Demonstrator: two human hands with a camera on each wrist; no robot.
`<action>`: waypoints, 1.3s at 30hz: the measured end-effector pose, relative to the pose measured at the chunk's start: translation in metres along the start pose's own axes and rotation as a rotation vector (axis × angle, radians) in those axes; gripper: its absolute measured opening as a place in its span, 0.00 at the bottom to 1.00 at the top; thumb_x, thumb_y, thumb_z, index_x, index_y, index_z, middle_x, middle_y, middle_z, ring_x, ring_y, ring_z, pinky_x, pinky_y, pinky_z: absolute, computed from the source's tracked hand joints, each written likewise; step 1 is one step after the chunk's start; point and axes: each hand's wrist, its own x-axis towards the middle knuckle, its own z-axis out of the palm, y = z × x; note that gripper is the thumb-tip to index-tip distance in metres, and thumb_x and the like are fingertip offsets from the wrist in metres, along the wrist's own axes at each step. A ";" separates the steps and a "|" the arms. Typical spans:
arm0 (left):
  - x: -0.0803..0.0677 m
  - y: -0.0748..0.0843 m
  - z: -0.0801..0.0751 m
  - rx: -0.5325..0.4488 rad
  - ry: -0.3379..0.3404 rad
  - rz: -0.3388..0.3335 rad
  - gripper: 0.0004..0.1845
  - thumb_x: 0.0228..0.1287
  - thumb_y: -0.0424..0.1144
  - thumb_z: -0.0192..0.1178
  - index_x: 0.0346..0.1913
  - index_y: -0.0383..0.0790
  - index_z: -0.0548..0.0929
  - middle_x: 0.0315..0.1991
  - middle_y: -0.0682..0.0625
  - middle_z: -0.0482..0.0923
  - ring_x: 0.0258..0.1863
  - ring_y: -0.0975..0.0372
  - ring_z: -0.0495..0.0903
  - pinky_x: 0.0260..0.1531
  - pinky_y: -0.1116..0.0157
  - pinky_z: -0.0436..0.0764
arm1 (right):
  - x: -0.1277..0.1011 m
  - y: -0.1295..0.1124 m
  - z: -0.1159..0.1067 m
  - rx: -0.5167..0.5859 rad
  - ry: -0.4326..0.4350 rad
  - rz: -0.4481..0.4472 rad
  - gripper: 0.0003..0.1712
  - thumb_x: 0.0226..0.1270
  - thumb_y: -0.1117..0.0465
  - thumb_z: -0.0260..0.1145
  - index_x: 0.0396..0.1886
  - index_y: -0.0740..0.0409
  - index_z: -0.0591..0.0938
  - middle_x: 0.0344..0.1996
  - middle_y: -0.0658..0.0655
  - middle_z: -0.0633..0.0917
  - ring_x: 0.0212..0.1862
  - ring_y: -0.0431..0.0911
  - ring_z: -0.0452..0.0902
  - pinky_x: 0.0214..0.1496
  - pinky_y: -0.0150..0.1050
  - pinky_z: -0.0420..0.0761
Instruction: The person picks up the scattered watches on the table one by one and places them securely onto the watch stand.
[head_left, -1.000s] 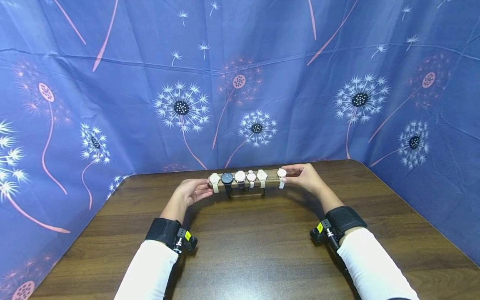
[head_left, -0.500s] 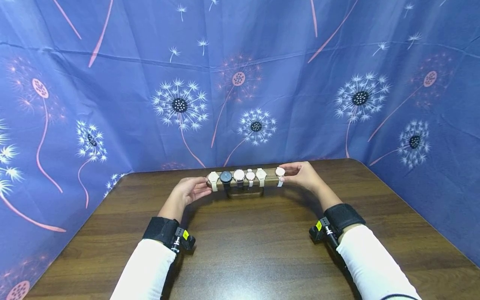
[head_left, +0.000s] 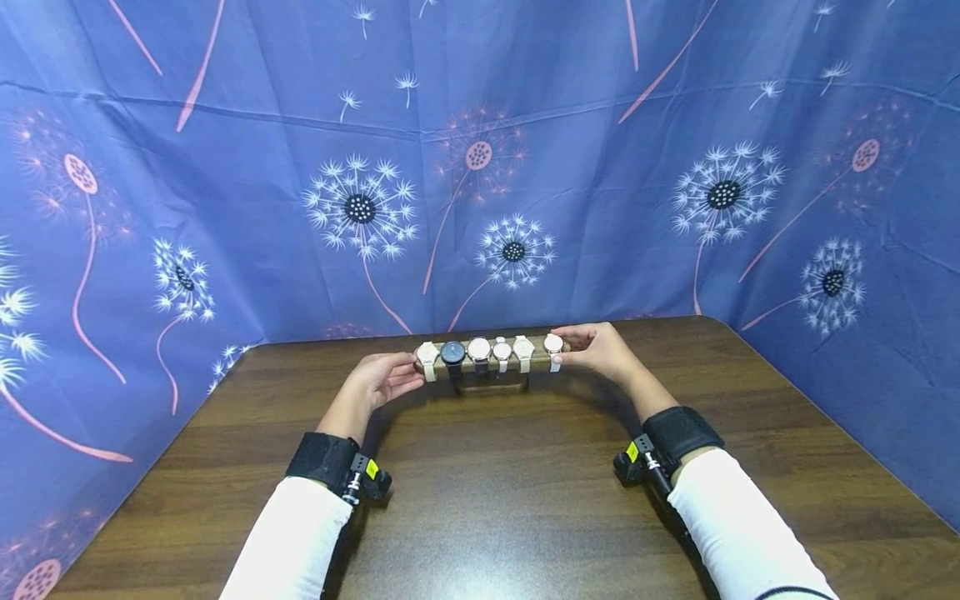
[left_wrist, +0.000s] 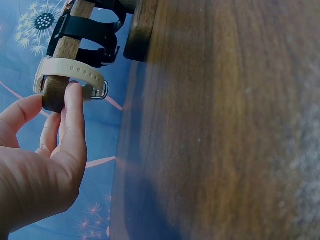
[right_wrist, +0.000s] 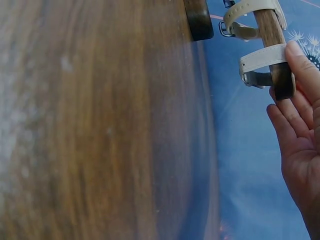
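Observation:
A wooden watch stand (head_left: 537,354) near the table's far edge carries several wristwatches side by side along its bar. At its left end my left hand (head_left: 381,383) holds the bar tip between thumb and fingers, beside a cream-strapped wristwatch (left_wrist: 75,69). A navy-dialled wristwatch (head_left: 452,353) with a dark strap sits just to the right of the cream one. My right hand (head_left: 602,350) pinches the white-strapped wristwatch (right_wrist: 262,58) near the bar's right end, its thumb at the strap's edge. A short gap separates this watch from another cream-strapped wristwatch (head_left: 523,353).
The stand's foot (right_wrist: 199,20) rests on the brown wooden table (head_left: 480,483). A blue curtain (head_left: 600,208) with a dandelion print hangs behind and at the sides. Both wrists wear black bands (head_left: 324,460) with small cameras.
My right hand has slid the white-strapped wristwatch a little left along the bar, narrowing the gap to the others. My left hand keeps its hold on the stand's left end.

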 end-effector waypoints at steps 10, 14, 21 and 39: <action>0.000 -0.001 0.002 -0.009 -0.002 0.001 0.07 0.67 0.27 0.56 0.46 0.32 0.74 0.28 0.45 0.81 0.26 0.57 0.85 0.41 0.61 0.85 | -0.009 -0.030 0.003 -0.001 -0.039 -0.019 0.27 0.52 0.71 0.76 0.53 0.73 0.80 0.53 0.69 0.81 0.59 0.59 0.75 0.63 0.47 0.73; -0.001 -0.001 0.002 -0.012 -0.007 0.007 0.06 0.67 0.27 0.56 0.45 0.32 0.74 0.28 0.45 0.81 0.27 0.56 0.85 0.41 0.60 0.85 | -0.008 -0.025 0.005 0.016 -0.026 -0.033 0.27 0.51 0.70 0.77 0.53 0.71 0.82 0.51 0.67 0.82 0.54 0.51 0.79 0.58 0.41 0.77; 0.001 -0.002 0.002 -0.011 -0.008 0.007 0.06 0.67 0.27 0.56 0.45 0.32 0.73 0.27 0.45 0.82 0.26 0.57 0.85 0.40 0.61 0.85 | -0.003 -0.018 0.010 -0.009 -0.008 -0.003 0.29 0.48 0.68 0.79 0.53 0.68 0.83 0.49 0.67 0.84 0.32 0.39 0.74 0.32 0.28 0.77; 0.001 -0.002 0.003 -0.012 -0.014 0.015 0.06 0.67 0.26 0.56 0.45 0.32 0.73 0.28 0.45 0.82 0.26 0.57 0.85 0.42 0.60 0.84 | 0.000 -0.009 0.008 -0.041 0.001 0.003 0.30 0.46 0.62 0.82 0.52 0.63 0.85 0.45 0.61 0.86 0.34 0.41 0.78 0.35 0.31 0.80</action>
